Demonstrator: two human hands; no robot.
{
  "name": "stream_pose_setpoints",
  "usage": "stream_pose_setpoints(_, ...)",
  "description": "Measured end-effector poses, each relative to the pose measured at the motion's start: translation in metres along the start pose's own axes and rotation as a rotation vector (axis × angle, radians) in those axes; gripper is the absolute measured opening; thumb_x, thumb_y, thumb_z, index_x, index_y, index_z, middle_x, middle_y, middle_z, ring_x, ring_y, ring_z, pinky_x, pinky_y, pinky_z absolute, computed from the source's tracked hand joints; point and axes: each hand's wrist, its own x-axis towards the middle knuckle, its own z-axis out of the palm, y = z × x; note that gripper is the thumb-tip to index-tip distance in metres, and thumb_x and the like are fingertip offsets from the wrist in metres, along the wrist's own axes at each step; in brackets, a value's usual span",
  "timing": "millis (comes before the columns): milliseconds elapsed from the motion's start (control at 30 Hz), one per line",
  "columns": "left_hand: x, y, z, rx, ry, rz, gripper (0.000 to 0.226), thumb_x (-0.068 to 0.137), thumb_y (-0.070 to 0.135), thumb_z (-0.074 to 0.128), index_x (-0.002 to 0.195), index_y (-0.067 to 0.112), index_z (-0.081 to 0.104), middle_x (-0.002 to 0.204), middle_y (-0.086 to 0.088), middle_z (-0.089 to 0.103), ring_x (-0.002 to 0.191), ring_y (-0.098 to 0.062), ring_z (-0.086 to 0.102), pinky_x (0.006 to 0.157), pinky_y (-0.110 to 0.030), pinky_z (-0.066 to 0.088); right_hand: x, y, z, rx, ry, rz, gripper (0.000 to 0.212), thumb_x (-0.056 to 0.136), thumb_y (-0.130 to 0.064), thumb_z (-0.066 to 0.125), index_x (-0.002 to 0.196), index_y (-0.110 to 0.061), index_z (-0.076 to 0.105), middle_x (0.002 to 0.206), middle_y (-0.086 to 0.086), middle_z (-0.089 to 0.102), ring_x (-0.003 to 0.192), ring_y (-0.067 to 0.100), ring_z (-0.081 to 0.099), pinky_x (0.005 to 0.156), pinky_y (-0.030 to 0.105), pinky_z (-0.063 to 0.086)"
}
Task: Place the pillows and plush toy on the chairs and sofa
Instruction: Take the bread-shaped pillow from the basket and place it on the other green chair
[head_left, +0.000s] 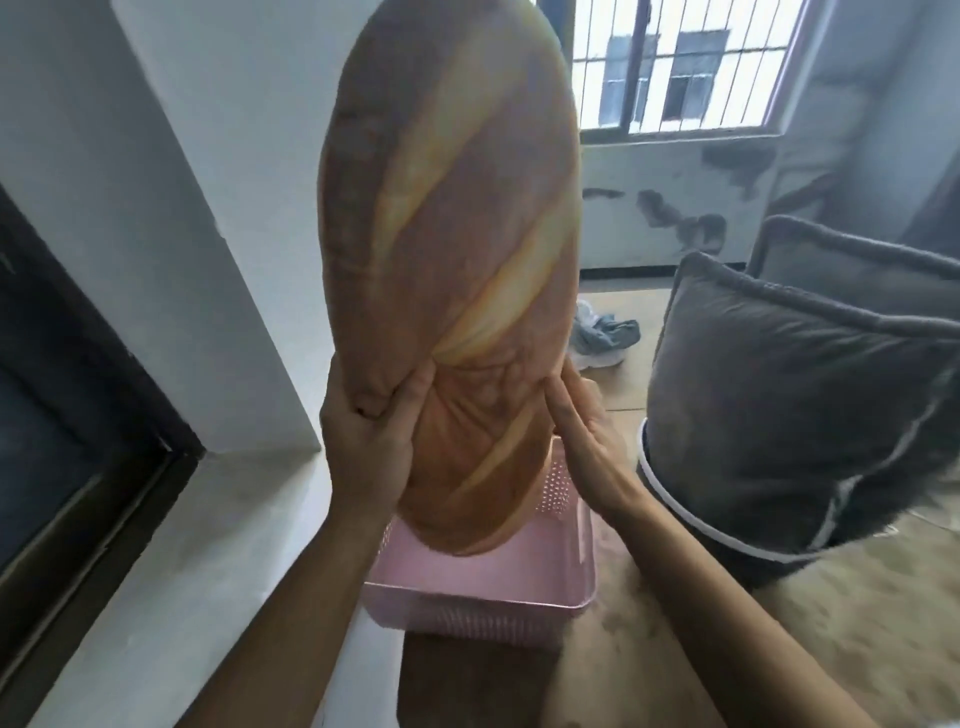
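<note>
left hand (363, 431) — grips bread plush (452, 208) upright | right hand (587, 431) — straight fingers press its side

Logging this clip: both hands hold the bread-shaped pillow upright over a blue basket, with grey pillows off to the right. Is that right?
Not quite. The head view shows the basket under the bread-shaped pillow is pink, not blue. The rest stands: the left hand and right hand hold the pillow upright, and the grey pillows sit to the right.

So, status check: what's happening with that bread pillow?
Left hand pinches bread pillow, right hand flat against it. Pillow upright over pink basket. Grey cushions off right.
</note>
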Motion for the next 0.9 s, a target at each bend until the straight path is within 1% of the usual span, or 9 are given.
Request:
stream_pose_setpoints(67, -0.007, 0.013, 0.008, -0.101, -0.057, 0.019, 0.049, 0.071, 0.05, 0.077, 0.114, 0.03, 0.066, 0.104, 0.029, 0.071, 0.103, 0.007, 0.068, 0.09, -0.013, 0.048, -0.031, -0.013, -0.017, -0.031, 0.164, -0.032, 0.084, 0.077, -0.084, 0.042, 0.153, -0.052, 0.028, 0.139, -0.014, 0.045, 0.118, -0.024, 0.042, 0.101, 0.004, 0.036)
stream_pose_setpoints(100, -0.01, 0.019, 0.011, -0.123, -0.061, 0.04, 0.048, 0.071, 0.05, 0.075, 0.113, 0.028, 0.065, 0.104, 0.031, 0.07, 0.099, 0.012, 0.066, 0.089, -0.011, 0.048, -0.043, -0.019, -0.022, -0.047, 0.2, -0.05, 0.086, 0.077, -0.082, 0.045, 0.154, -0.049, 0.027, 0.139, -0.008, 0.043, 0.117, -0.022, 0.043, 0.098, 0.001, 0.036)
stream_pose_setpoints(233, -0.051, 0.051, 0.048, -0.274, -0.264, 0.053, 0.03, 0.08, 0.043, 0.074, 0.104, 0.032, 0.063, 0.088, 0.041, 0.067, 0.089, 0.023, 0.062, 0.081, -0.002, 0.045, -0.129, -0.034, -0.056, -0.241, 0.455, -0.053, 0.092, 0.075, -0.09, 0.045, 0.154, -0.057, 0.013, 0.144, -0.015, 0.031, 0.14, 0.015, 0.035, 0.117, 0.039, 0.036)
stream_pose_setpoints(400, -0.158, 0.11, 0.099, -0.533, -0.581, -0.064, 0.012, 0.088, 0.029, 0.076, 0.094, 0.034, 0.068, 0.081, 0.038, 0.07, 0.085, 0.019, 0.064, 0.077, -0.007, 0.048, -0.276, -0.067, -0.105, -0.494, 0.861, 0.076, 0.096, 0.073, -0.084, 0.049, 0.154, -0.058, 0.004, 0.147, -0.017, 0.024, 0.14, 0.005, 0.023, 0.112, 0.021, 0.023)
stream_pose_setpoints(533, -0.272, 0.168, 0.108, -0.683, -0.88, -0.185, 0.006, 0.089, 0.031, 0.076, 0.088, 0.025, 0.073, 0.084, 0.019, 0.077, 0.089, 0.002, 0.07, 0.084, -0.022, 0.054, -0.407, -0.099, -0.128, -0.533, 1.161, 0.144, 0.096, 0.07, -0.082, 0.051, 0.151, -0.061, 0.003, 0.15, -0.028, 0.015, 0.129, -0.021, 0.023, 0.102, 0.005, 0.019)
stream_pose_setpoints(600, -0.331, 0.2, 0.102, -0.711, -1.009, -0.262, 0.024, 0.081, 0.047, 0.077, 0.09, 0.025, 0.076, 0.092, 0.011, 0.079, 0.098, -0.009, 0.073, 0.091, -0.032, 0.056, -0.476, -0.113, -0.132, -0.547, 1.283, 0.193, 0.097, 0.07, -0.084, 0.051, 0.152, -0.059, 0.004, 0.157, -0.03, 0.012, 0.137, -0.012, 0.025, 0.113, 0.017, 0.022)
stream_pose_setpoints(700, -0.426, 0.242, 0.092, -0.713, -1.218, -0.354, 0.025, 0.079, 0.052, 0.079, 0.078, 0.027, 0.078, 0.086, 0.009, 0.079, 0.094, -0.011, 0.074, 0.085, -0.033, 0.059, -0.581, -0.126, -0.13, -0.546, 1.457, 0.262, 0.104, 0.067, -0.093, 0.05, 0.154, -0.057, 0.005, 0.163, -0.026, 0.011, 0.151, 0.003, 0.018, 0.124, 0.043, 0.023)
stream_pose_setpoints(767, -0.494, 0.271, 0.079, -0.704, -1.34, -0.363, 0.034, 0.078, 0.052, 0.08, 0.077, 0.018, 0.076, 0.082, 0.001, 0.078, 0.089, -0.015, 0.075, 0.081, -0.039, 0.062, -0.652, -0.133, -0.125, -0.55, 1.558, 0.292, 0.108, 0.065, -0.094, 0.052, 0.154, -0.057, 0.003, 0.163, -0.026, 0.012, 0.152, 0.004, 0.018, 0.124, 0.047, 0.025)
stream_pose_setpoints(900, -0.632, 0.336, 0.04, -0.716, -1.578, -0.415, 0.022, 0.089, 0.03, 0.075, 0.073, 0.018, 0.069, 0.064, 0.013, 0.072, 0.068, 0.0, 0.067, 0.062, -0.018, 0.054, -0.794, -0.158, -0.116, -0.538, 1.757, 0.354, 0.108, 0.061, -0.093, 0.059, 0.147, -0.065, 0.001, 0.161, -0.029, 0.012, 0.151, -0.001, 0.017, 0.124, 0.046, 0.025)
